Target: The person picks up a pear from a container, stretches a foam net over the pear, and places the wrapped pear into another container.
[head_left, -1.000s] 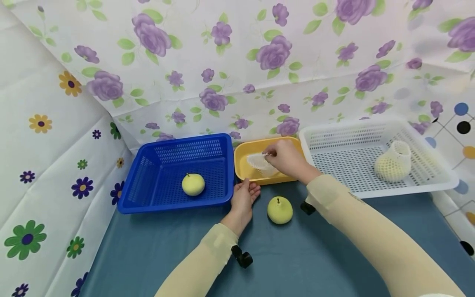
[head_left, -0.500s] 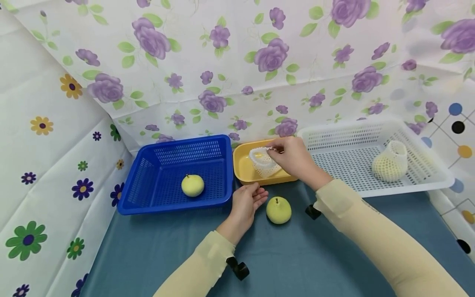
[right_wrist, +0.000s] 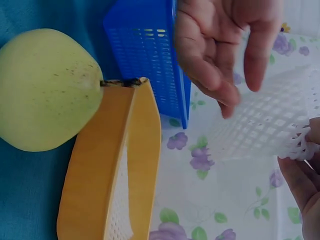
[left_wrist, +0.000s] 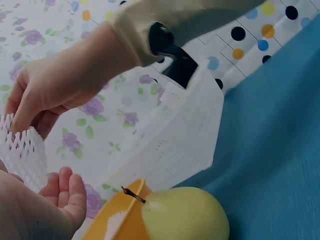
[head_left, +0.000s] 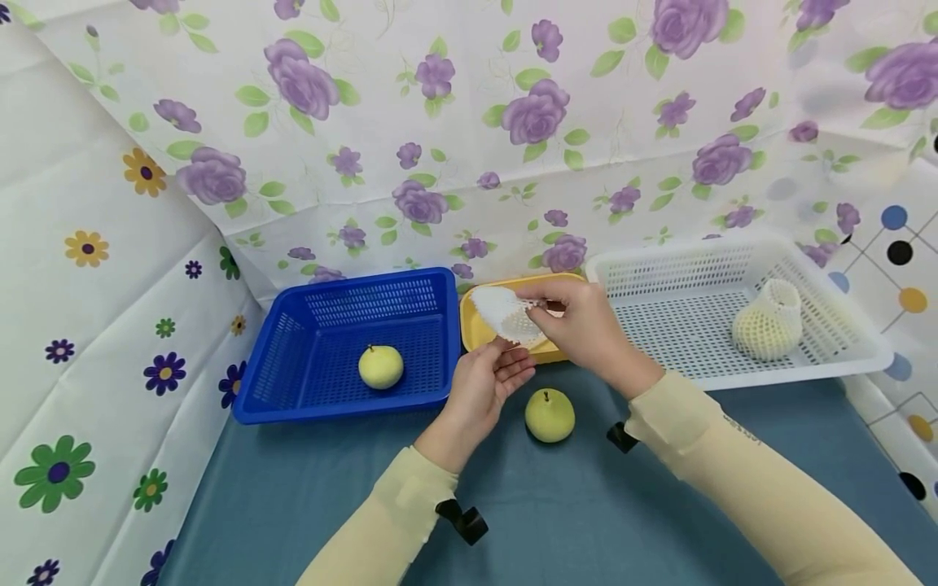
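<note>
A white foam fruit net (head_left: pixel 509 316) is held up over the yellow tray (head_left: pixel 476 335). My right hand (head_left: pixel 582 321) pinches its edge between thumb and fingers, also plain in the right wrist view, where the net (right_wrist: pixel 270 122) hangs spread out. Just below the net's near end, my left hand (head_left: pixel 484 382) is palm up, its fingers relaxed and its thumb right at the mesh. In the right wrist view the left hand's fingers (right_wrist: pixel 212 80) are apart from the thumb. On the table in front of the tray stands a yellow-green pear (head_left: pixel 550 416), stem up.
To the left is a blue basket (head_left: pixel 344 411) with a bare pear (head_left: pixel 381 367) in it. A white basket (head_left: pixel 674 370) on the right holds a net-wrapped pear (head_left: pixel 767 321). More white netting (right_wrist: pixel 120 202) lies inside the yellow tray. A flowered sheet (head_left: pixel 454 122) stands behind.
My right hand has lifted the foam net up out of the yellow tray and tilted it toward the left hand. The left hand has moved up and right from the tray's rim to the net.
</note>
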Action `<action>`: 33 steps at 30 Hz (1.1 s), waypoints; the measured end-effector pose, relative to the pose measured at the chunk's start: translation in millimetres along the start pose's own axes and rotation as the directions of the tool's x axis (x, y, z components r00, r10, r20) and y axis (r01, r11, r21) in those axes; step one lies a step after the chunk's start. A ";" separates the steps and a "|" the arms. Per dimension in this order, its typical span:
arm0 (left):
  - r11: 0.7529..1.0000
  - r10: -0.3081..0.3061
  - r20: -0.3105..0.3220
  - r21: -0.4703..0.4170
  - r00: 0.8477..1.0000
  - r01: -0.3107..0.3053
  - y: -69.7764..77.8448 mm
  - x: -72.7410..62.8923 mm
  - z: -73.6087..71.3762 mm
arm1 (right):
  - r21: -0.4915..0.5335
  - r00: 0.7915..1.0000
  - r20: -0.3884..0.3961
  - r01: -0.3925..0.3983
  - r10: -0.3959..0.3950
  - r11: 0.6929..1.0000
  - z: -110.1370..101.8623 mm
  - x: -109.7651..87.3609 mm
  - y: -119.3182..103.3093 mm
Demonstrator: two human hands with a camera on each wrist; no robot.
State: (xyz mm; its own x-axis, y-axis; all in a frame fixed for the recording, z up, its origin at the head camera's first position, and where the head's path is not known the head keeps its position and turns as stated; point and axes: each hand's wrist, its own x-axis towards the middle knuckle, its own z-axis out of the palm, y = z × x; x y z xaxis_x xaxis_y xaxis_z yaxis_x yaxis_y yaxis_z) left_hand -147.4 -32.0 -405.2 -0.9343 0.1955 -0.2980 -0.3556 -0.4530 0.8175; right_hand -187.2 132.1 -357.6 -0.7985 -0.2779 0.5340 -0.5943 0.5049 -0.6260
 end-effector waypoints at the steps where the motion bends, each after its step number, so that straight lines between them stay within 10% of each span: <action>1: 1.000 -0.006 0.022 -0.014 1.000 0.006 1.0 -0.5 0.2 | -0.001 1.000 -0.005 0.015 -0.015 1.000 0.2 -1.4 -0.7; 18: 0.985 -0.108 0.316 -0.095 0.942 0.144 5.1 -2.2 -6.9 | -0.002 0.972 0.019 0.233 -0.233 0.972 12.2 -25.3 9.1; 33: 0.997 -0.002 0.225 -0.072 0.974 0.019 5.6 0.9 -7.3 | 0.029 0.967 0.098 0.236 -0.237 0.971 8.7 -40.4 16.6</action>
State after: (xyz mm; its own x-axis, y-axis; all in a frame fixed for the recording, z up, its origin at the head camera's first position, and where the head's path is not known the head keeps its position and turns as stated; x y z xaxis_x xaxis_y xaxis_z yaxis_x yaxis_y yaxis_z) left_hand -150.3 -40.7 -404.5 -0.9038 0.3876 -0.1813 -0.3743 -0.5107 0.7740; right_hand -165.7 144.6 -394.5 -0.6401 -0.4682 0.6091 -0.7682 0.4017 -0.4985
